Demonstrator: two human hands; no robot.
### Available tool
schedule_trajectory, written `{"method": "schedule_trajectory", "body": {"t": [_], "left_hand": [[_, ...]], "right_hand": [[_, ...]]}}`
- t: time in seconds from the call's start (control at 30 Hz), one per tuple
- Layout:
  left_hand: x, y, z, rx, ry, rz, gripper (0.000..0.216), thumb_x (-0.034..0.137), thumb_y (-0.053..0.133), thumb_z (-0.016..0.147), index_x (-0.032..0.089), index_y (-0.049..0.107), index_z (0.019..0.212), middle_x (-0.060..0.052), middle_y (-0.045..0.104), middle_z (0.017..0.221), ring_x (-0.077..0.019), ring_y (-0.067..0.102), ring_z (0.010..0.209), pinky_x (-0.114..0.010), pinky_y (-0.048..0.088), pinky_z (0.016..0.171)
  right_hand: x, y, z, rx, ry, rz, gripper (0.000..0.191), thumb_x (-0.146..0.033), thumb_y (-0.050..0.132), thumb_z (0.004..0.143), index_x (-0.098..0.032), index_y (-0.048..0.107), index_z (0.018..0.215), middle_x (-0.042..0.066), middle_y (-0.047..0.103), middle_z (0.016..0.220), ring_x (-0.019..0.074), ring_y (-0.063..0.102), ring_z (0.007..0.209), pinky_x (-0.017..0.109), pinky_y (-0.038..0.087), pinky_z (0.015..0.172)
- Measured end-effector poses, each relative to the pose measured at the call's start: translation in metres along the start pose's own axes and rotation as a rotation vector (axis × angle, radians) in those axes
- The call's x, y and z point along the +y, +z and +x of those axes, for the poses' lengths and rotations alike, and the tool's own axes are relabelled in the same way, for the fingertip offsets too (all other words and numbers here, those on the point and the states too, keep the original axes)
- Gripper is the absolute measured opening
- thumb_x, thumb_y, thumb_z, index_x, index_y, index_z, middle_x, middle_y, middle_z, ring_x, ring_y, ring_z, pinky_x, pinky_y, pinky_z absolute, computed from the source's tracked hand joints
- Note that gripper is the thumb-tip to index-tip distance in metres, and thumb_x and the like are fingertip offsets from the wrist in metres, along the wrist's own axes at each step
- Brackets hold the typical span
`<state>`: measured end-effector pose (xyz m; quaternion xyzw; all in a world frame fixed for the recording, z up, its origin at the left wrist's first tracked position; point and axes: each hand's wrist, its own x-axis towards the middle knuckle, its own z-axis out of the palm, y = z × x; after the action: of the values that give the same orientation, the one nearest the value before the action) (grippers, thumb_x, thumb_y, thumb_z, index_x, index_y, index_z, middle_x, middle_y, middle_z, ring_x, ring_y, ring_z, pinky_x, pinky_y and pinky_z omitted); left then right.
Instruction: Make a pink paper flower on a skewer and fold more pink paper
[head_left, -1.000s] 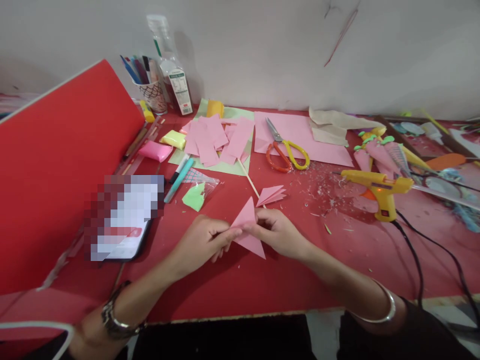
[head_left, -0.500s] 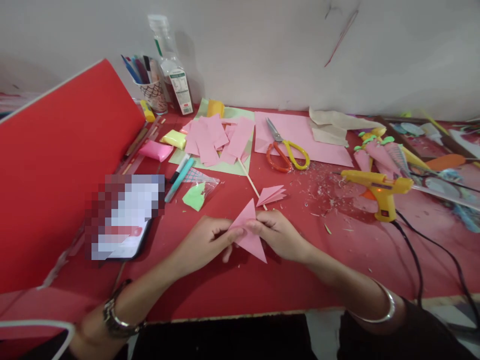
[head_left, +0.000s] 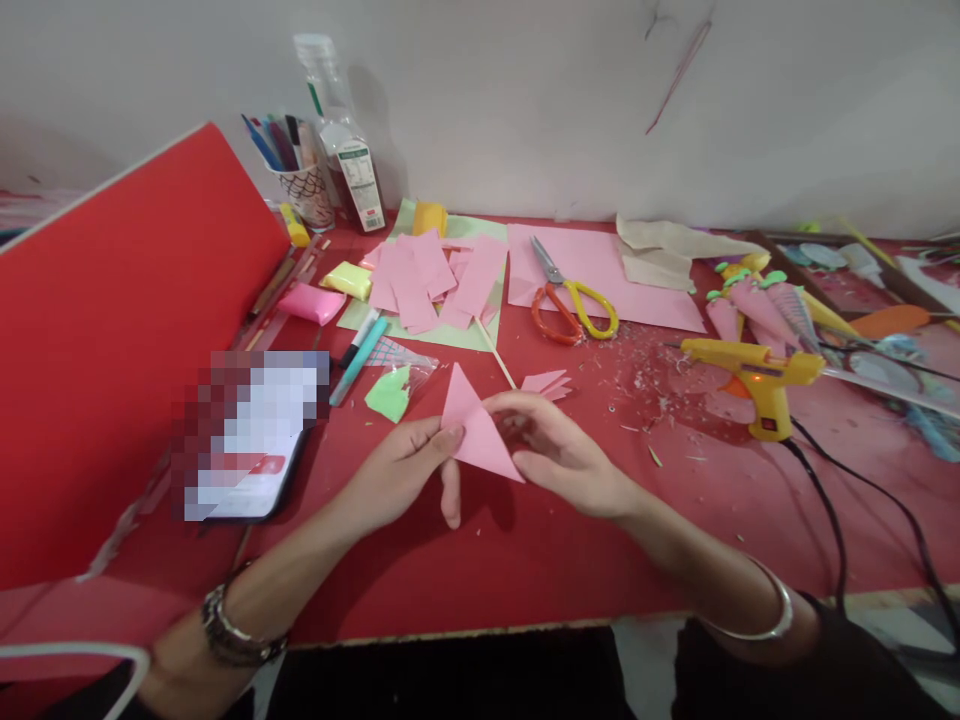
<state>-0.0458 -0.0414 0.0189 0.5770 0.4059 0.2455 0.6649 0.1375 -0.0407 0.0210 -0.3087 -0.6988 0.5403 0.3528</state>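
Observation:
A folded pink paper triangle (head_left: pixel 471 428) is held up just above the red table (head_left: pixel 525 550). My left hand (head_left: pixel 405 468) pinches its left edge, thumb on top, one finger hanging down. My right hand (head_left: pixel 555 448) grips its right side from behind, fingers curled around the lower corner. Just beyond my right hand lie another folded pink paper piece (head_left: pixel 547 381) and a thin wooden stick (head_left: pixel 496 352).
A phone (head_left: pixel 251 435) lies left of my hands beside a raised red sheet (head_left: pixel 112 340). Pink paper strips (head_left: pixel 435 275), scissors (head_left: pixel 570 300), a pen cup (head_left: pixel 304 180) and bottle (head_left: pixel 345 140) sit farther back. A yellow glue gun (head_left: pixel 757 375) with black cord rests right.
The pink triangle has been lifted and turned, its tip now pointing up and left. My right hand's fingers have shifted behind it and my left hand has risen slightly.

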Motion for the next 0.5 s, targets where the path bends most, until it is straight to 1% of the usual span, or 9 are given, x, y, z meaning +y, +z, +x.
{"method": "schedule_trajectory", "body": {"t": [0.1, 0.17, 0.27, 0.37, 0.43, 0.5], "left_hand": [[-0.0021, -0.0001, -0.0004, -0.001, -0.037, -0.089, 0.034, 0.042, 0.034, 0.084, 0.017, 0.051, 0.069, 0.006, 0.052, 0.035, -0.0096, 0.049, 0.034, -0.021, 0.039, 0.044], [-0.0028, -0.0004, -0.0004, 0.018, -0.043, -0.106, 0.031, 0.04, 0.035, 0.084, 0.016, 0.052, 0.074, 0.007, 0.052, 0.035, -0.0094, 0.049, 0.033, -0.02, 0.039, 0.044], [-0.0015, -0.0003, -0.0005, 0.024, -0.036, -0.09, 0.033, 0.038, 0.033, 0.085, 0.017, 0.05, 0.066, 0.006, 0.051, 0.034, -0.0086, 0.048, 0.033, -0.02, 0.039, 0.044], [0.0014, 0.0004, -0.0012, 0.031, -0.034, -0.006, 0.037, 0.036, 0.032, 0.086, 0.017, 0.048, 0.059, 0.005, 0.052, 0.036, -0.0086, 0.05, 0.036, -0.02, 0.04, 0.048], [0.0028, 0.0009, -0.0016, 0.041, -0.033, 0.05, 0.037, 0.036, 0.031, 0.086, 0.017, 0.048, 0.059, 0.005, 0.052, 0.037, -0.0087, 0.05, 0.037, -0.02, 0.04, 0.049], [0.003, 0.0009, -0.0016, 0.058, -0.032, 0.08, 0.037, 0.035, 0.031, 0.086, 0.017, 0.048, 0.059, 0.005, 0.051, 0.037, -0.0086, 0.049, 0.038, -0.02, 0.04, 0.05]], "right_hand": [[-0.0017, -0.0041, -0.0002, -0.17, -0.038, -0.046, 0.052, -0.035, 0.06, 0.072, -0.025, 0.039, 0.119, 0.007, 0.041, 0.114, 0.0187, 0.042, 0.107, 0.034, 0.037, 0.09], [-0.0021, -0.0048, 0.0012, -0.193, -0.047, -0.124, 0.058, -0.032, 0.065, 0.068, -0.024, 0.04, 0.119, 0.007, 0.042, 0.113, 0.0188, 0.041, 0.109, 0.035, 0.035, 0.092], [-0.0014, -0.0045, 0.0038, -0.105, -0.05, -0.239, 0.044, -0.022, 0.061, 0.071, -0.022, 0.045, 0.112, 0.007, 0.047, 0.105, 0.0163, 0.045, 0.1, 0.034, 0.039, 0.086], [-0.0005, -0.0052, 0.0046, -0.058, -0.056, -0.277, 0.031, -0.019, 0.055, 0.075, -0.021, 0.049, 0.106, 0.006, 0.051, 0.098, 0.0154, 0.048, 0.093, 0.033, 0.041, 0.082], [-0.0003, -0.0059, 0.0042, -0.072, -0.07, -0.263, 0.03, -0.022, 0.054, 0.076, -0.021, 0.05, 0.105, 0.006, 0.051, 0.097, 0.0156, 0.049, 0.092, 0.033, 0.041, 0.081], [-0.0003, -0.0062, 0.0037, -0.084, -0.083, -0.265, 0.033, -0.023, 0.055, 0.075, -0.02, 0.049, 0.107, 0.007, 0.052, 0.098, 0.0162, 0.05, 0.092, 0.034, 0.041, 0.081]]}}
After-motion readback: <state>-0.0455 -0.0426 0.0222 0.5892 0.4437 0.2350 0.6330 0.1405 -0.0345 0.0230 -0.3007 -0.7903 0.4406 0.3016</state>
